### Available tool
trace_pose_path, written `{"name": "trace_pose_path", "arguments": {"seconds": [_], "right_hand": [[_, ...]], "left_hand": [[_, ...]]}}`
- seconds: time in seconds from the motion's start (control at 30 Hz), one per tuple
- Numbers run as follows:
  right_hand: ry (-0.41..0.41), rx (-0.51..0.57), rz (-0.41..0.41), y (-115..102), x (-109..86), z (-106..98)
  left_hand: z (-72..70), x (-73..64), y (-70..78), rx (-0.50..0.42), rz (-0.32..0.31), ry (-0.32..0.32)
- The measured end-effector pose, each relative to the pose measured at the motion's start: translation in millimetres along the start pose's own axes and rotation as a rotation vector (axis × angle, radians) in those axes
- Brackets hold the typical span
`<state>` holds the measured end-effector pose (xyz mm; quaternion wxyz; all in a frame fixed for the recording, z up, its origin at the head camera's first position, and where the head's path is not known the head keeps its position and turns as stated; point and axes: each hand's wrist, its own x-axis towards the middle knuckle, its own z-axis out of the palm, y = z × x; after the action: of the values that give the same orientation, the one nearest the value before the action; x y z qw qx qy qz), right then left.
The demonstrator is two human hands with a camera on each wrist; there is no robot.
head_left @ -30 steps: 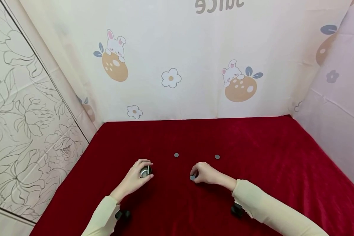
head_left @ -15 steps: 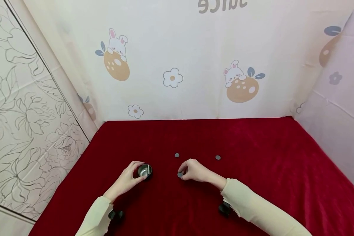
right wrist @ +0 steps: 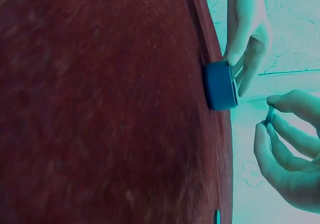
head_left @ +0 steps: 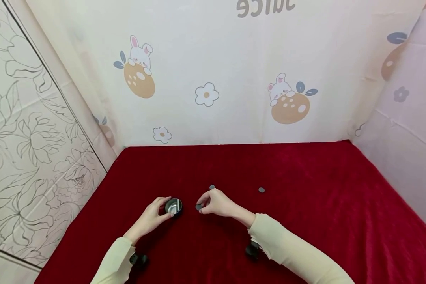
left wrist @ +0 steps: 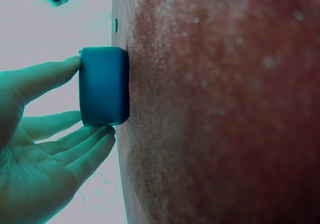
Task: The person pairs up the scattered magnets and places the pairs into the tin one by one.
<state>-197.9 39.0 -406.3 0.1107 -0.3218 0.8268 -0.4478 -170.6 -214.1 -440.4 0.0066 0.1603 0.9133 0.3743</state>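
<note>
My left hand (head_left: 147,219) holds a small round bowl (head_left: 172,207) with its thumb and fingers on opposite sides. The bowl is dark outside and shiny inside, with a pale strip across the inside; in the left wrist view, its dark wall (left wrist: 104,87) stands upright on the cloth. Just to its right, my right hand (head_left: 218,203) pinches a flat grey disc (head_left: 198,207) between thumb and fingers. In the right wrist view, that thin disc (right wrist: 270,115) is edge-on, above the cloth and apart from the bowl.
Behind my right hand lies a second grey disc (head_left: 212,187), partly covered by the hand. A third disc (head_left: 261,190) lies farther right. Red velvety cloth (head_left: 305,169) covers the table, and a printed curtain (head_left: 241,110) hangs along its back edge.
My right hand has moved left with the disc, coming close to the bowl. My left hand and the bowl have shifted slightly left, and the bowl's inside shows more.
</note>
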Motion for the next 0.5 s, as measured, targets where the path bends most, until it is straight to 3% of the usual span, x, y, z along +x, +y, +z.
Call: {"name": "trace_pose_path", "arguments": {"seconds": [0.3,0.5], "right_hand": [[0.032,0.077,0.014,-7.5,14.8,15.1],[0.033,0.127,0.061,-7.9,21.6,24.9]], "left_hand": [[1.1,1.8,-2.8,-0.055,-0.024,-0.005],[-2.1,2.7,-4.0,-0.108,0.002,-0.033]]}}
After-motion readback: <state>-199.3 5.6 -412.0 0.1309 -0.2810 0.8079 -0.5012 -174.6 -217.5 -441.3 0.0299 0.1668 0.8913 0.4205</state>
